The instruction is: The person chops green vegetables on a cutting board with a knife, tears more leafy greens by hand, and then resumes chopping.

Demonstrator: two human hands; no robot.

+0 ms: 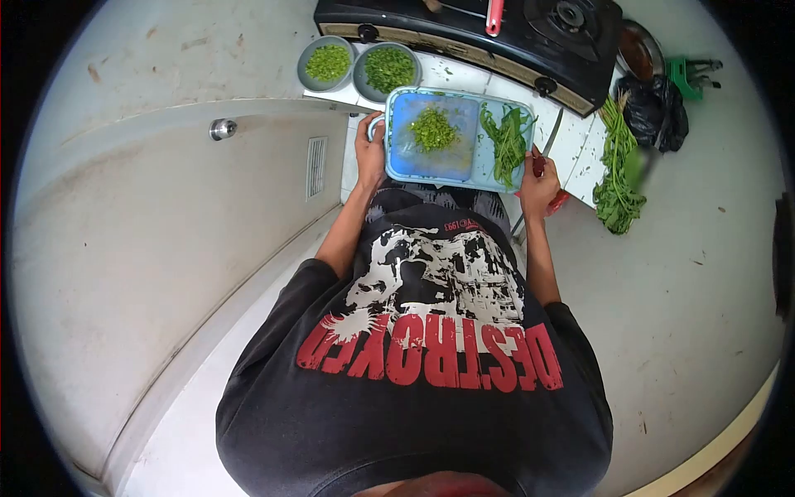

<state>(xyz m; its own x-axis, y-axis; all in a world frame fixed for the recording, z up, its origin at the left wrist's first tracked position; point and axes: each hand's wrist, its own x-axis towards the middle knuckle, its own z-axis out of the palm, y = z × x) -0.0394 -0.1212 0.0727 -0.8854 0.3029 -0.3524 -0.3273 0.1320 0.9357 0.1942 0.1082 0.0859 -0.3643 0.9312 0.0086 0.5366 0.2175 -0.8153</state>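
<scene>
My left hand point(369, 153) grips the left end of a light blue cutting board point(473, 172) by its handle. My right hand point(540, 186) is at the board's right edge, closed around the dark red handle of a knife point(552, 135), its blade pointing away from me. On the board's darker blue left section lies a small heap of chopped greens point(434, 129). Uncut leafy greens point(508, 142) rest across the right section. The board is level above my lap, near the white tiled counter edge.
Beyond the board stand a bowl of chopped light green stalks point(329, 64) and a bowl of chopped leaves point(387, 70). A black gas stove point(472, 37) is behind them. To the right are a bunch of greens point(617, 166), a black plastic bag point(652, 112) and a green holder point(682, 79).
</scene>
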